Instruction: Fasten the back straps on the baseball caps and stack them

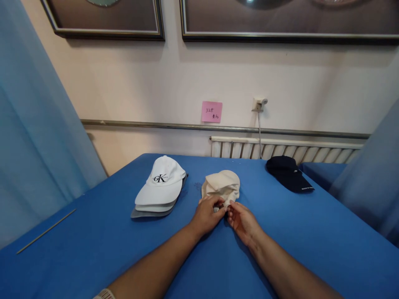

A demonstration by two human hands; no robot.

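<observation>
A beige cap (222,180) lies on the blue-covered table in front of me, its crown partly caved in and creased. My left hand (208,214) is at its near left edge, fingers curled onto the fabric. Thumb and fingers of my right hand (241,220) pinch the near right edge of the same cap. The two hands almost meet at this edge, and they hide part of it. To the left sits a stack of caps, with a white cap (163,180) with black lettering on top and a grey brim (149,214) at the bottom.
A dark navy cap (288,172) rests at the table's far right. A thin stick (46,231) lies near the left edge of the blue table (109,249). Behind are a radiator (286,150), a metal rail, a plugged socket (258,105) and a pink note (212,112). Blue curtains hang at both sides.
</observation>
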